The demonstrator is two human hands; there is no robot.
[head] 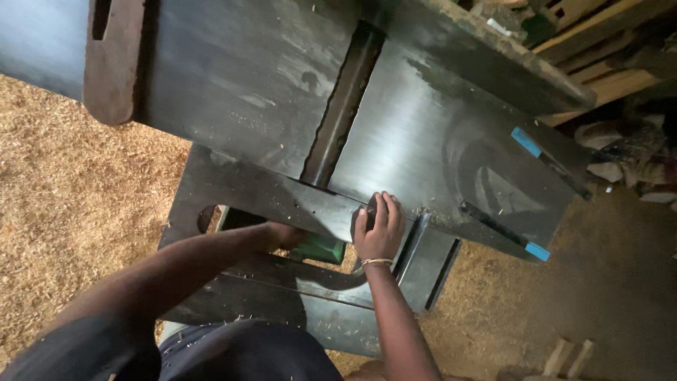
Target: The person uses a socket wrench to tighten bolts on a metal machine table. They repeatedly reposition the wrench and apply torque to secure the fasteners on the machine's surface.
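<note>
While the right hand (pixel 379 229) curls over a dark rounded knob (pixel 368 212) at the near edge of the steel worktop (pixel 416 134), its fingers wrap the knob closely and a thin bracelet (pixel 376 262) circles the wrist. That knob sits just below the worktop's front edge, beside the lower end of the dark cutter slot (pixel 342 106) that runs across the machine between its two flat plates. Reaching under the front edge, the left hand (pixel 285 234) is mostly hidden by the dark frame (pixel 233 187), so whether it is spread or closed on anything cannot be told; it lies right by a green part (pixel 321 248) inside the machine. Two blue-tipped bars (pixel 527 144) lie on the worktop's right side. Sawdust (pixel 77 183) covers the floor to the left, and planks (pixel 599 42) are stacked at upper right.
</note>
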